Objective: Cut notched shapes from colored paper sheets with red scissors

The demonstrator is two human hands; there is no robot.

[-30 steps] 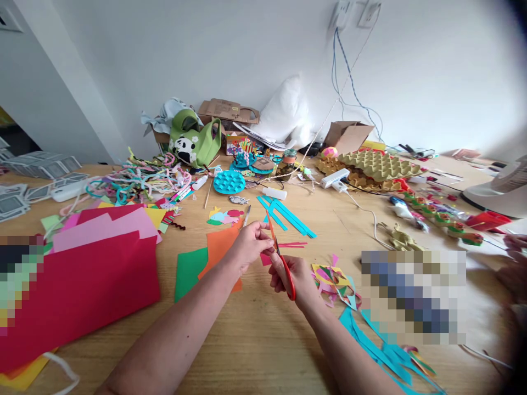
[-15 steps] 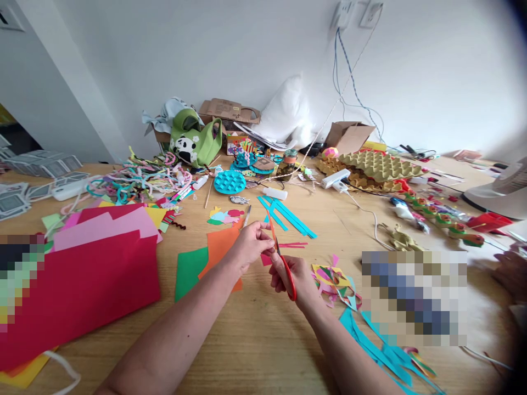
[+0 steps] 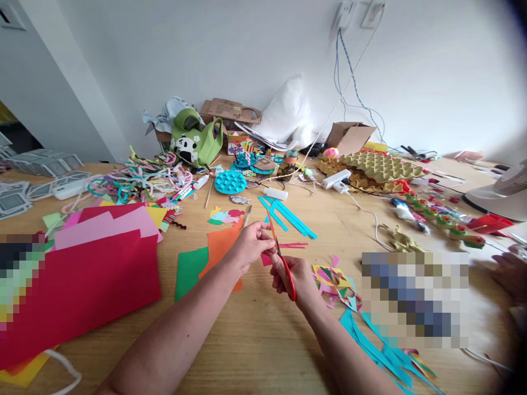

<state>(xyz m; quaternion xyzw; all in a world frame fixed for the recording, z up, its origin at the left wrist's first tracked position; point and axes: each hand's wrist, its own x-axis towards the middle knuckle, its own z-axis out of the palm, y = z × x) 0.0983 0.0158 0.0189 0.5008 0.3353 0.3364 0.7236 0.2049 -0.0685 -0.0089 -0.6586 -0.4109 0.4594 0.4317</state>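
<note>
My right hand [image 3: 300, 278] is closed around red-handled scissors [image 3: 292, 289], whose narrow blades point up and away from me. Right beside the blades, my left hand [image 3: 250, 245] pinches with thumb and fingertips; whatever it holds is too small and too hidden to name. An orange paper sheet [image 3: 220, 247] lies under and left of that hand, partly over a green sheet [image 3: 192, 269]. Thin pink paper strips [image 3: 294, 245] rest just beyond the right hand. Farther out are blue paper strips [image 3: 294, 219] and small fish-shaped paper cutouts [image 3: 226, 215].
Large red paper [image 3: 102, 280] covers the left side. Colourful paper scraps [image 3: 335, 280] and blue offcuts [image 3: 370, 343] lie right of my forearm. Pipe cleaners [image 3: 140, 178], a green panda bag [image 3: 197, 142] and egg trays [image 3: 381, 164] stand farther back. Another person's hand [image 3: 510, 271] shows at the right edge.
Almost nothing differs. Both hands and the scissors keep nearly the same place, with the scissor blades perhaps slightly shifted.
</note>
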